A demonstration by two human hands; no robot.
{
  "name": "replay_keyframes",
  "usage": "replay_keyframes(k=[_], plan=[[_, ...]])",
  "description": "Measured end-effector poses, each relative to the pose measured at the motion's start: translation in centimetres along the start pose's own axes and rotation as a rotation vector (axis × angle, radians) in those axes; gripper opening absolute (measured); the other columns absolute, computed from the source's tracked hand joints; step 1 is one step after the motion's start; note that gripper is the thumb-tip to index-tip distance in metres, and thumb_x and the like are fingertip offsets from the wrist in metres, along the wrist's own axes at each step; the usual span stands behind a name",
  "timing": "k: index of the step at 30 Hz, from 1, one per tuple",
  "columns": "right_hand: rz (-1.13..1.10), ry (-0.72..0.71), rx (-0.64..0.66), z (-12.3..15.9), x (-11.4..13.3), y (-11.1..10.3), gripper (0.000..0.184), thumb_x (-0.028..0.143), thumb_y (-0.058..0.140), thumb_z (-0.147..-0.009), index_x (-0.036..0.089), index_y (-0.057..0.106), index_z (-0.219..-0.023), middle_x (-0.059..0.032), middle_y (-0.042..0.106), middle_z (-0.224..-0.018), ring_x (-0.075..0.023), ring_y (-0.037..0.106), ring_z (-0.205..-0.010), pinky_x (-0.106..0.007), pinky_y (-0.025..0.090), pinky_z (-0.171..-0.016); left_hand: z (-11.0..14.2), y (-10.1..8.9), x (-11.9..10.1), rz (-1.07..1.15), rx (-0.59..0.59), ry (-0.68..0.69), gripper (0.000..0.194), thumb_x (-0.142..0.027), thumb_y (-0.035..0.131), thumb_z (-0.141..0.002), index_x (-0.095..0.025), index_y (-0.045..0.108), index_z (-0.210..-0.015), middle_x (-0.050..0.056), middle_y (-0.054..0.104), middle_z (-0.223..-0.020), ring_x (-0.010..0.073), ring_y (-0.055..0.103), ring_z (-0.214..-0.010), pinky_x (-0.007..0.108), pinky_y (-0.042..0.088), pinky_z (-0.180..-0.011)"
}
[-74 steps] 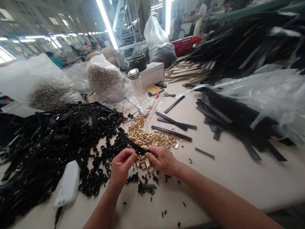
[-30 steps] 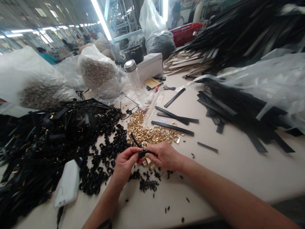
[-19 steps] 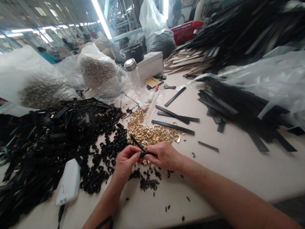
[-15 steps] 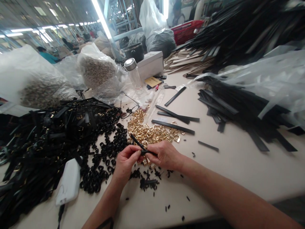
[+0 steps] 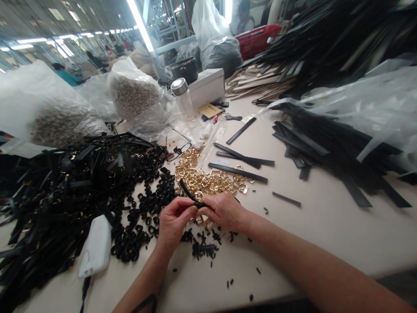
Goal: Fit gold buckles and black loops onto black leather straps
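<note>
Between my two hands is a narrow black strap [image 5: 186, 190], its free end sticking up and away to the left. My left hand [image 5: 176, 217] pinches it between thumb and fingers. Close beside it, my right hand [image 5: 223, 212] grips the same strap, fingers curled over it, so the part inside is hidden. Just beyond the hands lies a heap of gold buckles [image 5: 208, 181]. Small black loops [image 5: 156, 191] are piled to the left of them. Below the hands are black scraps [image 5: 203, 248] scattered on the table.
Finished-looking black straps with gold buckles [image 5: 81, 182] heap up at left, near a white power bank [image 5: 96, 245] with a cable. Loose black strips [image 5: 239, 172] lie right of the buckles. Glasses [image 5: 178, 151] and a glass bottle [image 5: 183, 100] stand farther back. More strips [image 5: 325, 148] sit under plastic.
The strap has shifted slightly between my fingers, and its free end now looks wider and more curved. Both hands stay close together in nearly the same place.
</note>
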State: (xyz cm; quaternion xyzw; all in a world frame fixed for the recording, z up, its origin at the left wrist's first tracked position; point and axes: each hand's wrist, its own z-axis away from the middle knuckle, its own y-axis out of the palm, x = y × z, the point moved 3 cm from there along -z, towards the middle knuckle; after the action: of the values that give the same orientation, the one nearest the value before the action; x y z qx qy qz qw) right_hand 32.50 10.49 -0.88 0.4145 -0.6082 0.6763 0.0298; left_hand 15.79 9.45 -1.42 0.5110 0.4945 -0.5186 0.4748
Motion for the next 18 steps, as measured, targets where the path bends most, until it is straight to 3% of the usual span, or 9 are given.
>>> replay_keyframes(k=[5, 11, 18], plan=[[-0.073, -0.008, -0.011, -0.03, -0.25, -0.10, 0.023, 0.034, 0.053, -0.093, 0.017, 0.055, -0.077, 0.0004, 0.059, -0.070, -0.0108, 0.045, -0.059, -0.023, 0.025, -0.057, 0.22, 0.17, 0.41, 0.020, 0.007, -0.022, 0.014, -0.026, 0.079, -0.071, -0.017, 0.071, -0.079, 0.001, 0.068, -0.078, 0.0130, 0.063, -0.070, 0.023, 0.055, -0.065], [-0.348, -0.071, -0.036, 0.06, -0.40, -0.74, 0.021, 0.030, 0.054, -0.092, 0.017, 0.054, -0.076, 0.0031, 0.056, -0.066, -0.0091, 0.047, -0.057, -0.020, 0.030, -0.056, -0.06, -0.26, -0.11, 0.030, -0.046, 0.023, 0.014, -0.025, 0.078, -0.072, -0.017, 0.071, -0.082, 0.001, 0.069, -0.080, 0.0137, 0.065, -0.072, 0.024, 0.055, -0.068], [-0.244, -0.086, -0.035, -0.10, -0.68, -0.08, 0.022, 0.025, 0.047, -0.095, 0.018, 0.052, -0.074, 0.0017, 0.058, -0.065, -0.0108, 0.048, -0.057, -0.022, 0.032, -0.058, 0.08, 0.44, 0.14, 0.031, 0.011, -0.022, 0.012, -0.024, 0.077, -0.073, -0.017, 0.071, -0.081, 0.002, 0.069, -0.082, 0.0143, 0.064, -0.074, 0.025, 0.054, -0.068]])
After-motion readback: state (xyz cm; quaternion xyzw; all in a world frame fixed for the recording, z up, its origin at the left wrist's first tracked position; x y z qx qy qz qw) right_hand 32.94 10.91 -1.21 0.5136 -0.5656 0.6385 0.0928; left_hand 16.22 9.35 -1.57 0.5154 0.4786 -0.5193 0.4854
